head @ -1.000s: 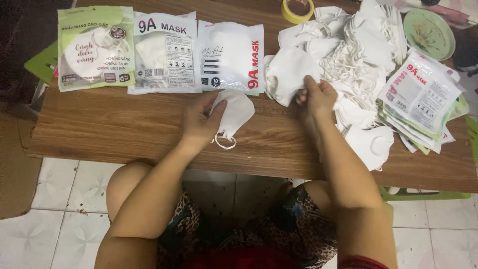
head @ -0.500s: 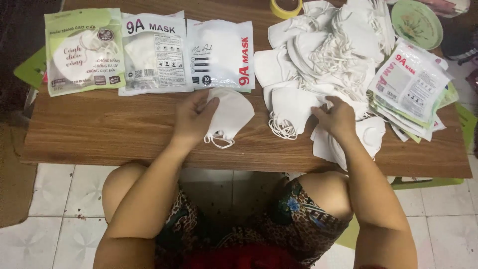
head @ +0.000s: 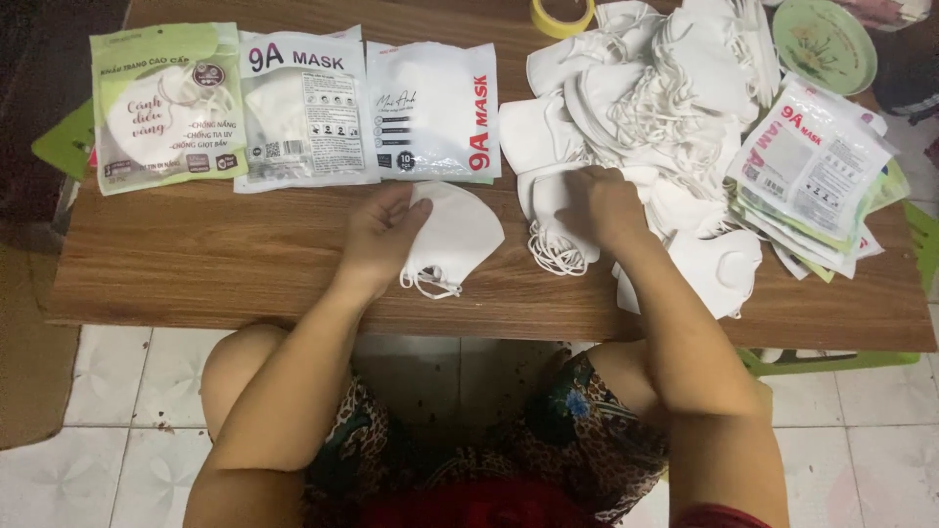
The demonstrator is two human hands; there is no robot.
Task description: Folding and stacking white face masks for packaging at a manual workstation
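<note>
Carefully, I pin the folded white fabric face mask flat on the brown wooden table with my left hand, fingers spread, just below the white sealed mask packet. My right hand, right of that packet, pinches one loose white mask at the pile's edge; best lift it singly, loops untangled.

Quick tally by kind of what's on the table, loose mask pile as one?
Flat packets laid in a row at the left: 3 (green-and-white, clear-fronted, white)
Stack of packets: 1
Pile of loose white masks: 1
Single white mask under the left hand: 1
Yellow tape roll: 1
Green plate: 1
Total: 8
</note>
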